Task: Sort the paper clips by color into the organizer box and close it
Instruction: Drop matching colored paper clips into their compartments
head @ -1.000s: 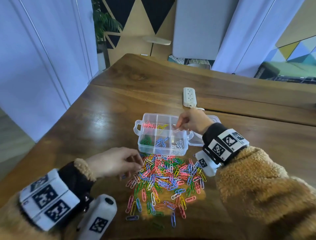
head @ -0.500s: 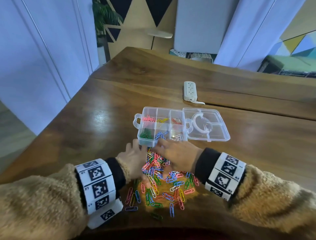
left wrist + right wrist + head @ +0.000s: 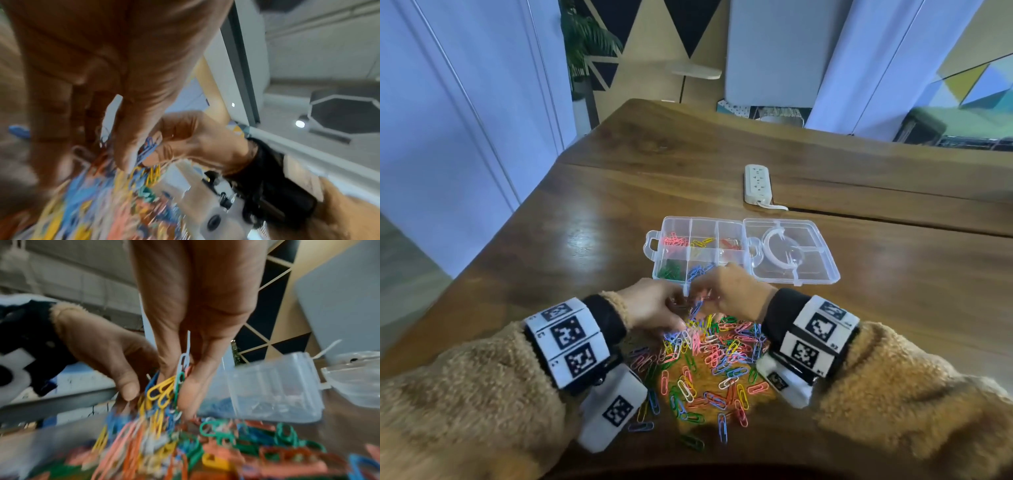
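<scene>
The clear organizer box (image 3: 700, 224) stands open on the table, its lid (image 3: 822, 270) flat to the right, with sorted clips in several compartments. A heap of mixed-colour paper clips (image 3: 709, 363) lies just in front of it. Both hands meet over the heap's far end, close to the box's front wall (image 3: 267, 389). My right hand (image 3: 707, 296) pinches a tangled bunch of paper clips (image 3: 164, 391) in yellow, green, white and blue, raised off the heap. My left hand (image 3: 681, 303) has its thumb (image 3: 127, 389) and curled fingers pinching the same bunch from the left.
A white power strip (image 3: 757, 183) lies beyond the box. The wooden table (image 3: 585, 240) has its left edge close by, with floor beyond. Stray clips (image 3: 690, 442) reach toward the near edge. The wrist views are motion-blurred.
The right hand came back from over the box to the heap. The left hand slid in beside it, and both now hold a bunch of clips lifted off the heap.
</scene>
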